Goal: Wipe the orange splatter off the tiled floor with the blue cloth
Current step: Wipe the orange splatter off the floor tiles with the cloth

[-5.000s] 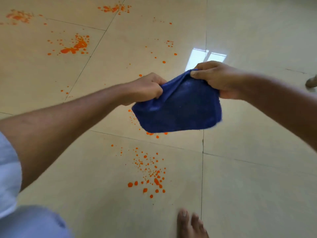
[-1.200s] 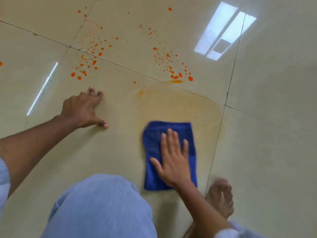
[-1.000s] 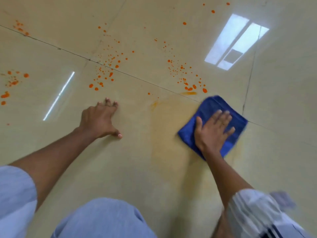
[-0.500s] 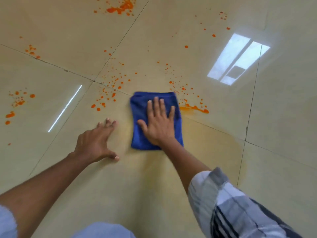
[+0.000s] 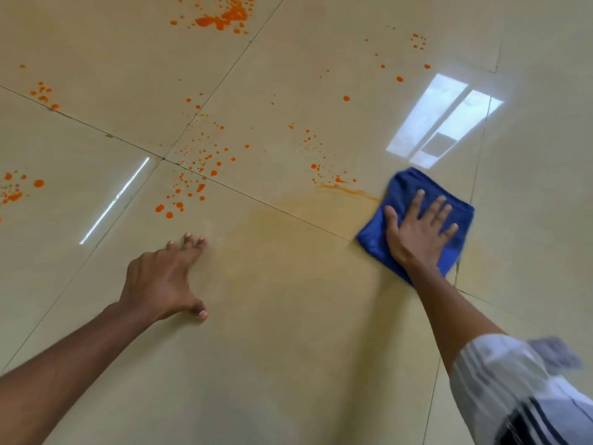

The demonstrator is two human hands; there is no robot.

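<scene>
So the blue cloth (image 5: 414,220) is now sitting off to the right on the tiled floor (image 5: 288,364), right by a grout line, with the right hand (image 5: 417,232) flat on top of it, fingers spread wide and pressing down. Not gripping or pinching, just palm pressure. Half a second ago that same cloth was more in the middle, up near the left hand, so it just got swept sideways to the right in 1 stroke.

What that stroke left behind: a thin orange streak (image 5: 349,190) dragged toward the cloth's edge, plus a pale yellowish haze (image 5: 288,226) across the tile in the middle. So the drops there got smeared, not really lifted clean. I'd guess that patch needs another pass, maybe with a fresh side of the cloth.

The left hand (image 5: 163,277) is planted on the bare floor, fingers splayed, thumb out, holding nothing. Looks like it's just propping the person up, and it hasn't budged over the last second.

Plenty still untouched: a cluster of orange dots (image 5: 192,184) just beyond the left hand's fingertips, a finer spray (image 5: 317,159) up past the streak, a big blotch (image 5: 224,17) at the far top, and more spots (image 5: 16,187) at the left edge. My read is the job's early, only 1 patch worked so far.
</scene>
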